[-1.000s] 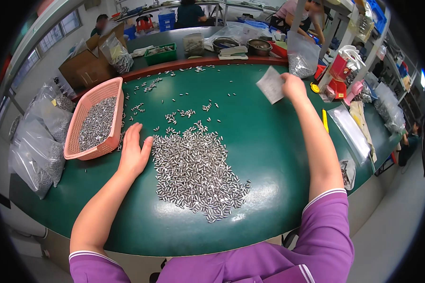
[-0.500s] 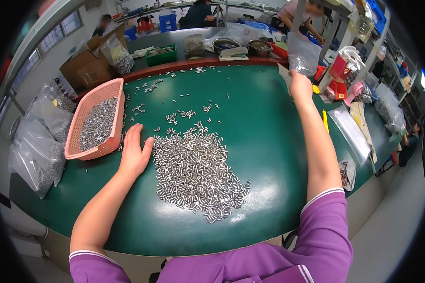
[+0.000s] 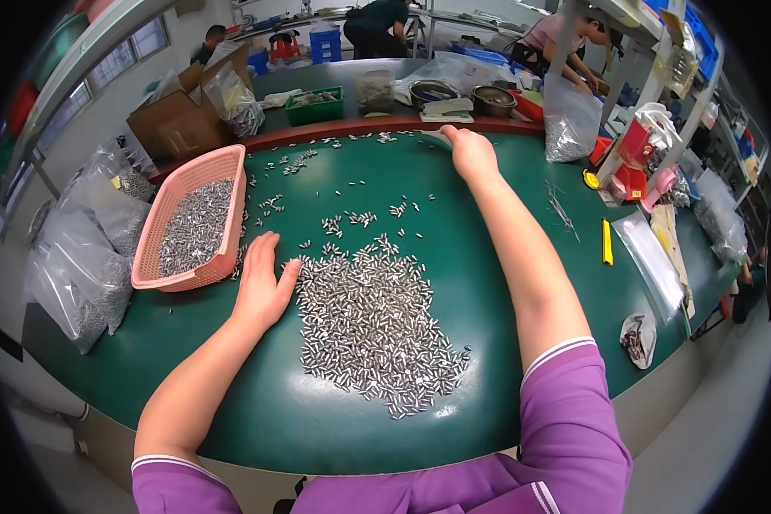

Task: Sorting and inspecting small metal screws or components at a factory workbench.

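Observation:
A broad pile of small silver metal pins (image 3: 368, 330) lies on the green tabletop (image 3: 488, 411). Beside its left edge my left hand (image 3: 264, 287) rests on the table, fingers stretched out and holding nothing. A pink plastic basket (image 3: 146, 257), partly filled with the same kind of pins, stands just left of that hand. Toward the far edge, my right hand (image 3: 473, 156) is closed on a thin, flat, pale card (image 3: 434, 135), mostly hidden by the fingers. Loose pins (image 3: 347, 220) are scattered between the pile and the far edge.
Clear bags of metal parts (image 3: 73, 283) stand at the left. A clear bag (image 3: 570, 120), thin wires (image 3: 560, 210), a yellow cutter (image 3: 606, 242) and flat plastic bags (image 3: 647, 261) lie at the right. A red ledge (image 3: 317, 127) runs along the back. Other people work beyond.
My right hand has swung left along the far side with the card, away from the clear bag. My left hand stays beside the pile. The whole view has shifted slightly.

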A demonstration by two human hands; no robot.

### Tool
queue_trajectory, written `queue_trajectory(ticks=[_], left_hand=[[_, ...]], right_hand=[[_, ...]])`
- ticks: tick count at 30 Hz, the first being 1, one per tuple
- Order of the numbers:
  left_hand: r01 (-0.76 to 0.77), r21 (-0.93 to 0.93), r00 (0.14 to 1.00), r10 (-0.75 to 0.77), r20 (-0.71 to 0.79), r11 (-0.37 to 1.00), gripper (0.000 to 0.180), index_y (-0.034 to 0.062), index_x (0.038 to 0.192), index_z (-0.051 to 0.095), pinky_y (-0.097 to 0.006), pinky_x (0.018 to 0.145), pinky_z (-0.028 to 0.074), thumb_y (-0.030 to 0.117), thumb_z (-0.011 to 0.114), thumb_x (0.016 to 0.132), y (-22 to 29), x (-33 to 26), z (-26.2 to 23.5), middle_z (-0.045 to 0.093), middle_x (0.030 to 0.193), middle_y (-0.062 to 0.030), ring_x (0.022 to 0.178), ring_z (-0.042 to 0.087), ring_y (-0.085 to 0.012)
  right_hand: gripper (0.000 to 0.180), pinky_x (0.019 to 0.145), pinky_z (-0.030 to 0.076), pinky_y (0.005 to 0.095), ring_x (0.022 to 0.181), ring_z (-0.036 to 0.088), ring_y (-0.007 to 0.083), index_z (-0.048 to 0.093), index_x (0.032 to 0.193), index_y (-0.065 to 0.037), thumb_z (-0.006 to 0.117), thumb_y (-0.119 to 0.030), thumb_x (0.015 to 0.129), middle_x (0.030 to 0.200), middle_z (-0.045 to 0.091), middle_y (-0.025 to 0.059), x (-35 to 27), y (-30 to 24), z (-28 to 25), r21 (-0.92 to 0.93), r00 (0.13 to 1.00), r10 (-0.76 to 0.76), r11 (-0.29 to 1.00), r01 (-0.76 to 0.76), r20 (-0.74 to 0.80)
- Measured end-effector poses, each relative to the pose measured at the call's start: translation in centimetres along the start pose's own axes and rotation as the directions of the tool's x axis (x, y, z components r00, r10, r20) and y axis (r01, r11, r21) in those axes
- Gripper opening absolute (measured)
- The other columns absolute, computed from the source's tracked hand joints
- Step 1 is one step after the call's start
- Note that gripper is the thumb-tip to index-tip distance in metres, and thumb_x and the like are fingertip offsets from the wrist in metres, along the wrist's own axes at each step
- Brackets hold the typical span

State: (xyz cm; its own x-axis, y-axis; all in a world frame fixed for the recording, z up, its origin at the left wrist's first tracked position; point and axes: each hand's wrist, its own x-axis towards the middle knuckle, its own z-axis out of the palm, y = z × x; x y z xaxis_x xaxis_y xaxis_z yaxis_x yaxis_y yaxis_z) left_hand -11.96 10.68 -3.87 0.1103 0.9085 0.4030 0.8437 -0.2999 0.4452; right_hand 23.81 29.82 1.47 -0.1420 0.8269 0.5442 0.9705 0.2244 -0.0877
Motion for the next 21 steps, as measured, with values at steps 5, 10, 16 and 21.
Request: queue_trajectory(ticks=[5,10,16,21], left_hand=[[0.003,0.011,1.000,-0.003,-0.004,1.000,0.059,-0.0042,0.130,0.037,-0.044,0.108,0.026,0.036,0.053,0.090,0.0,-0.1,-0.1,0.037,0.137,-0.0235,0.130,0.032,-0.0378],[0.008,0.007,1.000,-0.008,-0.003,1.000,0.059,-0.0044,0.130,0.037,-0.044,0.108,0.026,0.035,0.054,0.090,0.3,0.0,-0.2,0.037,0.136,-0.0238,0.130,0.031,-0.0380],[0.019,0.005,1.000,-0.020,0.005,1.000,0.059,-0.0043,0.130,0.037,-0.044,0.108,0.026,0.034,0.054,0.089,0.3,0.0,-0.3,0.037,0.137,-0.0236,0.131,0.030,-0.0380],[0.024,0.007,1.000,-0.024,0.013,1.000,0.059,-0.0041,0.131,0.036,-0.044,0.109,0.025,0.034,0.054,0.089,0.4,-0.1,-0.4,0.036,0.137,-0.0233,0.132,0.029,-0.0378]], right_hand=[[0.035,0.082,0.049,0.0411,0.095,0.061,0.0327,0.057,0.117,-0.016,0.043,-0.009,0.086,0.101,0.064,0.0153,1.5,-1.1,1.4,-0.034,0.995,0.045,0.999,-0.042,0.088],[0.024,0.079,0.050,0.0424,0.093,0.062,0.0322,0.060,0.105,-0.012,0.046,-0.014,0.087,0.097,0.065,0.0143,2.2,-2.0,3.4,0.033,0.996,-0.043,0.999,0.041,0.077],[0.037,0.086,0.048,0.0408,0.100,0.060,0.0327,0.057,0.119,-0.013,0.044,-0.007,0.084,0.106,0.063,0.0168,3.1,-3.6,3.0,0.059,0.995,0.012,0.998,-0.017,0.096],[0.037,0.087,0.047,0.0407,0.100,0.060,0.0327,0.058,0.117,-0.014,0.044,-0.006,0.084,0.106,0.063,0.0169,3.5,-3.5,3.3,0.086,0.996,0.020,0.996,-0.028,0.088]])
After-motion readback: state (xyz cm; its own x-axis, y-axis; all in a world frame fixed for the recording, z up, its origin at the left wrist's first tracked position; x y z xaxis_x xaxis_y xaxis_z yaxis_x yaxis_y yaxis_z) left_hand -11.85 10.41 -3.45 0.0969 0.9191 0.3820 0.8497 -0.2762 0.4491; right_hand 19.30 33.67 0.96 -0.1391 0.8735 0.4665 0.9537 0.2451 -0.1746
